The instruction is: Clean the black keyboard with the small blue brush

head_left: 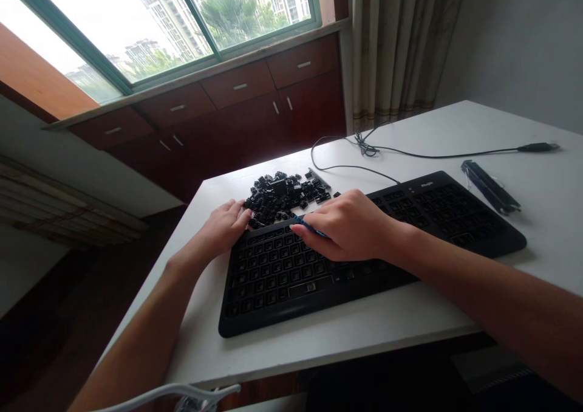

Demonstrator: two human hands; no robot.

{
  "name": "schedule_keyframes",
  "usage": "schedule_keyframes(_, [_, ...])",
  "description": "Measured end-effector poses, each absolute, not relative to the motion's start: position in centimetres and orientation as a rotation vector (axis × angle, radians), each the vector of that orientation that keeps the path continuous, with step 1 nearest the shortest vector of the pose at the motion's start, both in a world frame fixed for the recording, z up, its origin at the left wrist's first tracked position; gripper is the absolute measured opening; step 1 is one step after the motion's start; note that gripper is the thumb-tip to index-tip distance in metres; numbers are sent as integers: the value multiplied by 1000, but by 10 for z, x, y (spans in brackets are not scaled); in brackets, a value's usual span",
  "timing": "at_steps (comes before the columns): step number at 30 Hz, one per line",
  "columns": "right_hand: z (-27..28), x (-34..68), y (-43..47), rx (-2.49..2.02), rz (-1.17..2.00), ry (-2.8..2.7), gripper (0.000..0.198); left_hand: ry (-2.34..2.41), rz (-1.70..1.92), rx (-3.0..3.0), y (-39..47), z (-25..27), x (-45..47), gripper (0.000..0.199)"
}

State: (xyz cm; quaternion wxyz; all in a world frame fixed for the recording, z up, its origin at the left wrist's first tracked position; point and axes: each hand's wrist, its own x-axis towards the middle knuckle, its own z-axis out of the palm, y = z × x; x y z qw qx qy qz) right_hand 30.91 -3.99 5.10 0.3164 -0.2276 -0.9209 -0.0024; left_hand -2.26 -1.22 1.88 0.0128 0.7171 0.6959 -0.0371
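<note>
A black keyboard lies on the white table, its key sockets bare of caps. Beyond its far left edge a heap of loose black keycaps is spread. My left hand rests at the keyboard's far left corner, fingers stretched out against the side of the heap. Over the middle of the keyboard, my right hand is closed around a thin blue tool, whose tip points left toward the top row of sockets. Most of this tool is hidden in the fist, so its kind is unclear.
A black cable runs from the keyboard, bundled, to a USB plug. Right of it lies a long black piece, seemingly in clear wrap. A grey stick lies by the keycaps. The table's near edge borders a dark space.
</note>
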Motion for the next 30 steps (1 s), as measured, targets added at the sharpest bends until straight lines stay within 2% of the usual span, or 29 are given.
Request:
schedule_keyframes(19, [53, 309, -41, -565, -5, -2375, 56, 2161, -129, 2220, -12, 18, -23, 73])
schedule_keyframes(30, [50, 308, -40, -614, -21, -2391, 53, 2145, -142, 2234, -12, 18, -24, 72])
